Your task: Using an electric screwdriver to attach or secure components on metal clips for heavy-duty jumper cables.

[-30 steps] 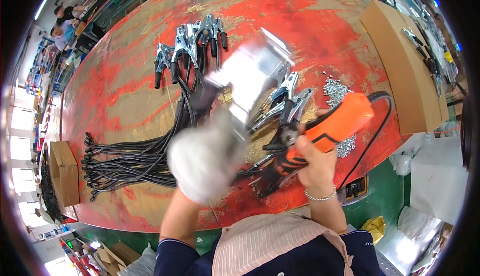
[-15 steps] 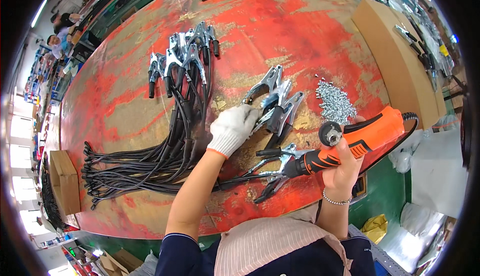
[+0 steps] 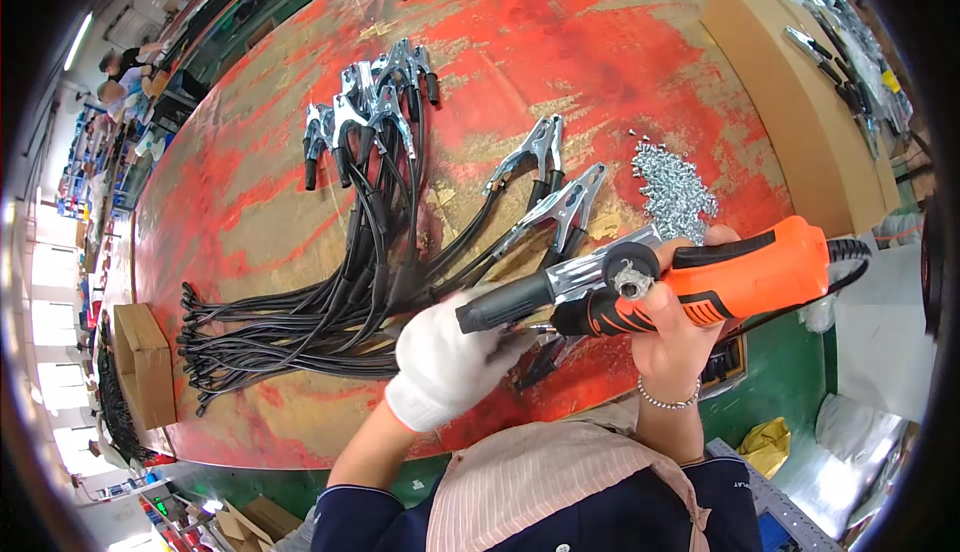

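Observation:
My left hand (image 3: 450, 362), in a white knit glove, is closed on a metal cable clamp (image 3: 580, 276) with black handle sleeves, drawn up in front of me; the fingertips are partly hidden beneath it. My bare right hand (image 3: 672, 337), a beaded bracelet at the wrist, grips an orange and black power screwdriver (image 3: 740, 274). The driver's nose lies over the raised clamp, hiding part of it. Farther off on the table, more clamps (image 3: 562, 202) rest on their black cables. A heap of small silver screws (image 3: 672, 192) sits right of them.
A pile of clamps (image 3: 375, 102) and a fan of black cables (image 3: 290, 337) lie on the worn red table (image 3: 490, 72). Cardboard boxes stand at the right (image 3: 790, 102) and left (image 3: 145, 367) edges. The driver's cord (image 3: 850, 257) trails right. Two people are at the far left.
My left hand has moved toward me from the clamp group, bringing one clamp up beside the driver. The driver has shifted slightly; my right hand still grips it.

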`<state>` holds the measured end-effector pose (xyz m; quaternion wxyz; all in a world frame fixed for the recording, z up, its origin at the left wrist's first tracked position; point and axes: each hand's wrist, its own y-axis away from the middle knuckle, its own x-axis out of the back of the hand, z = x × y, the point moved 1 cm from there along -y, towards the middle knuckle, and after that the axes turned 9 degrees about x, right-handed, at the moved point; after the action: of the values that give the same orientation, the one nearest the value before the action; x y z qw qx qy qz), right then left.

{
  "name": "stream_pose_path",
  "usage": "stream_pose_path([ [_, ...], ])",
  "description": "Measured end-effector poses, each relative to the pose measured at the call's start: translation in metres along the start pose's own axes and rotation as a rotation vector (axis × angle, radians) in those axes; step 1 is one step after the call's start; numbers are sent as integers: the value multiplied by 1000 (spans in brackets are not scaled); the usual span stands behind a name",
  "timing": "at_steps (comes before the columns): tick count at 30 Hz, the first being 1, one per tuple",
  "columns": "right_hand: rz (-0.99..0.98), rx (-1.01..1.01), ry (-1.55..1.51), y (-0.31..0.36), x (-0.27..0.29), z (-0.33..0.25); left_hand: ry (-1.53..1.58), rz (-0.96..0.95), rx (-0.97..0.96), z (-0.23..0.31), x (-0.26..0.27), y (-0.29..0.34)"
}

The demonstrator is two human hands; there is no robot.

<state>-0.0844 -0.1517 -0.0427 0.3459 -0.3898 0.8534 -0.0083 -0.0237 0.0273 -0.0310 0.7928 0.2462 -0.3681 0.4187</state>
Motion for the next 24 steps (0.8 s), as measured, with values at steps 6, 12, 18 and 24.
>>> stream_pose_path([
  [6,-51,26,-93,5,3,-3,157,351,-93,-3,-21,16],
  [12,-156,-199,-44,18,-6,23,1451,-150,522,3,-8,22],
  [18,-186,-280,23,26,-18,50,1468,-258,484,1,15,18],
  [24,-212,-324,5,25,-30,42,1490,-413,483,0,17,14],
])
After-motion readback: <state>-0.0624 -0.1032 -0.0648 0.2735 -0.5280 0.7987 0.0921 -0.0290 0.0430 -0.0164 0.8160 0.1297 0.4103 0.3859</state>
